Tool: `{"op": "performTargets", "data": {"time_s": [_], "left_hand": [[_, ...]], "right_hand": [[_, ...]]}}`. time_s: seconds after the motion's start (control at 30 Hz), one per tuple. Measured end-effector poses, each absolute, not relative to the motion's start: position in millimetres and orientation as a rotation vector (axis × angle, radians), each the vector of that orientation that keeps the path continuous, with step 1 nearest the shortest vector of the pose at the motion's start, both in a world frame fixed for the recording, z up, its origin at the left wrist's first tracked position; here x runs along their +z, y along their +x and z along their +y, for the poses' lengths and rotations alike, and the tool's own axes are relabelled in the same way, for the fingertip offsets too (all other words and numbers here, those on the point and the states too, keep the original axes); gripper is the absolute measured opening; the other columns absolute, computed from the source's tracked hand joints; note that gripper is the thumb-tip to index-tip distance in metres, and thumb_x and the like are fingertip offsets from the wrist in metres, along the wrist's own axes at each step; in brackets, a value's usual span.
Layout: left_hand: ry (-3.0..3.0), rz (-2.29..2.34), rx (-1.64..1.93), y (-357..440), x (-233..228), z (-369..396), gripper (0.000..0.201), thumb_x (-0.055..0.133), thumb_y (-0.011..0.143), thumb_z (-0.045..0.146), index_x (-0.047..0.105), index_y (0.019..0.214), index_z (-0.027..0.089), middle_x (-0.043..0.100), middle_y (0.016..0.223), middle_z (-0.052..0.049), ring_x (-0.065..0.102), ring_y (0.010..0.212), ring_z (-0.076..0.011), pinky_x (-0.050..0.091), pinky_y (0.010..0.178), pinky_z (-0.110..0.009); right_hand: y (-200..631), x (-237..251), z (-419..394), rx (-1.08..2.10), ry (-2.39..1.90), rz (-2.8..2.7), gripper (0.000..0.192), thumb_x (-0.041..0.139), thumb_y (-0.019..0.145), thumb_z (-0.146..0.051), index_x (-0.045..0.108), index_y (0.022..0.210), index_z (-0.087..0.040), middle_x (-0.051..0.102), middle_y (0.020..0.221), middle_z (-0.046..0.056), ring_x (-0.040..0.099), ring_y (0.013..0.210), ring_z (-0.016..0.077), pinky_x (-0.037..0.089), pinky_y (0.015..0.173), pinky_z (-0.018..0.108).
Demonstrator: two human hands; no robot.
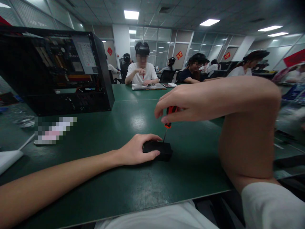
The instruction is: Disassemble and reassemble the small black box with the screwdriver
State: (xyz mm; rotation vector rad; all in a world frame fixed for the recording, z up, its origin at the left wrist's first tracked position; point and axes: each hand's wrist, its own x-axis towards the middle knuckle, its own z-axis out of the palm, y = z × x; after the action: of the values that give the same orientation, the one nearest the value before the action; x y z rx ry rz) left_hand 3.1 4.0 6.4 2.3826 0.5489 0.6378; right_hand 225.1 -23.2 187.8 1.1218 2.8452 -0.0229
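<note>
On the green table a small black box-shaped device [163,150] lies under my left hand [137,149], whose thumb and fingers grip it from both sides at its left end. My right hand [182,102] is raised above it, fingers closed round the red and black handle of a screwdriver [168,124]. The screwdriver stands nearly upright, slightly tilted, and its thin shaft runs down to the device's far top edge. Whether the tip sits in a screw cannot be made out. The device's kind does not show clearly.
An open black computer case [105,73] stands at the left of the green table [119,194]. Near it lie a blurred-out card [56,131] and a white object with a cable [9,159]. Across the table a person [143,68] works over a flat item; other people sit farther right.
</note>
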Motion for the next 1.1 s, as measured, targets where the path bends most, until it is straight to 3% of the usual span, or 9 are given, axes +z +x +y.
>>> {"op": "performTargets", "data": {"time_s": [0.1, 0.27, 0.47, 0.63, 0.97, 1.1], "left_hand": [[2.396, 0.549, 0.633, 3.1, 7.1, 3.6, 0.041, 0.068, 0.09, 0.035, 0.067, 0.126, 0.015, 0.075, 0.119, -0.009, 0.072, 0.104, -0.0246, 0.055, 0.092, -0.034], [2.407, 0.553, 0.637, 3.8, 7.5, 3.1, 0.04, 0.067, 0.09, 0.036, 0.067, 0.126, 0.016, 0.076, 0.118, -0.009, 0.072, 0.102, -0.0244, 0.055, 0.09, -0.034], [2.379, 0.555, 0.636, 4.4, 8.6, 2.9, 0.039, 0.068, 0.09, 0.035, 0.068, 0.124, 0.016, 0.076, 0.117, -0.009, 0.072, 0.102, -0.0243, 0.055, 0.091, -0.034], [2.275, 0.608, 0.616, 4.7, 11.5, 3.2, 0.041, 0.073, 0.087, 0.036, 0.069, 0.122, 0.016, 0.075, 0.118, -0.008, 0.071, 0.107, -0.0256, 0.054, 0.095, -0.036], [2.173, 0.74, 0.591, 6.3, 10.0, 8.5, 0.041, 0.077, 0.085, 0.044, 0.073, 0.117, 0.018, 0.076, 0.107, -0.003, 0.069, 0.096, -0.0232, 0.051, 0.087, -0.032], [2.198, 0.731, 0.586, 5.5, 11.2, 8.1, 0.041, 0.077, 0.084, 0.044, 0.073, 0.116, 0.018, 0.075, 0.105, -0.003, 0.068, 0.094, -0.0219, 0.05, 0.083, -0.03]], "right_hand": [[225.7, 187.5, -19.4, -0.036, 1.135, 2.829, 0.032, 0.051, 0.09, -0.032, 0.074, 0.111, -0.028, 0.078, 0.101, 0.001, 0.069, 0.084, 0.0196, 0.042, 0.068, 0.028], [224.9, 190.1, -23.1, -0.037, 1.099, 2.82, 0.04, 0.056, 0.086, -0.03, 0.071, 0.122, -0.03, 0.075, 0.115, 0.003, 0.068, 0.1, 0.024, 0.046, 0.074, 0.031], [223.3, 189.0, -21.3, -0.016, 1.134, 2.807, 0.032, 0.054, 0.09, -0.037, 0.074, 0.113, -0.028, 0.078, 0.099, 0.001, 0.069, 0.084, 0.0201, 0.044, 0.069, 0.029], [220.8, 190.2, -22.2, 0.03, 1.112, 2.821, 0.036, 0.059, 0.085, -0.035, 0.073, 0.117, -0.029, 0.077, 0.107, 0.003, 0.068, 0.089, 0.0218, 0.043, 0.069, 0.03], [224.5, 185.6, -17.0, 0.055, 1.222, 2.783, 0.035, 0.056, 0.091, -0.054, 0.079, 0.103, -0.03, 0.076, 0.08, -0.001, 0.062, 0.062, 0.0145, 0.035, 0.058, 0.027], [231.0, 180.7, -7.8, 0.158, 1.274, 2.766, 0.037, 0.058, 0.092, -0.054, 0.082, 0.095, -0.025, 0.073, 0.069, -0.001, 0.06, 0.057, 0.0116, 0.037, 0.057, 0.025]]}}
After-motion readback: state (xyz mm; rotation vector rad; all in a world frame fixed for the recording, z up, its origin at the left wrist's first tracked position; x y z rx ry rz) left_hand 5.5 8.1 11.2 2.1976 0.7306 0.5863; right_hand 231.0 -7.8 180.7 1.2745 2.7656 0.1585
